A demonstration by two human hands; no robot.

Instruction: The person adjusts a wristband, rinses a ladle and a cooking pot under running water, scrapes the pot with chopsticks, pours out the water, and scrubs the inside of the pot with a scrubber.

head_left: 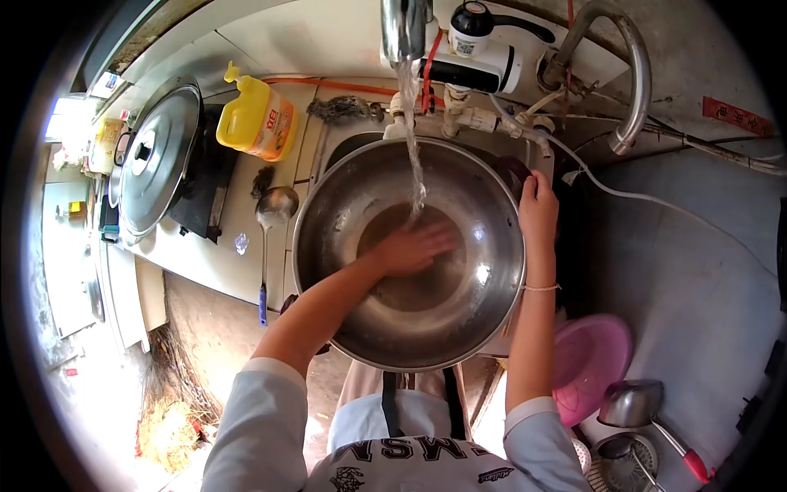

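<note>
A large steel wok (344, 307) sits over the sink area in front of me, with some water in its bottom. From the faucet (403, 33) above, a stream of water (414, 156) falls into it. My left hand (418, 246) is inside the wok beside the stream, fingers spread and holding nothing. At the wok's right side, my right hand (539, 209) is closed round its dark handle, which the hand partly hides.
To the left are a ladle (277, 207), a yellow jug (258, 119) and a lidded pot (160, 160) on a stove. A curved pipe (639, 82) hangs at upper right. A pink basin (592, 353) and a steel pan (631, 402) lie at lower right.
</note>
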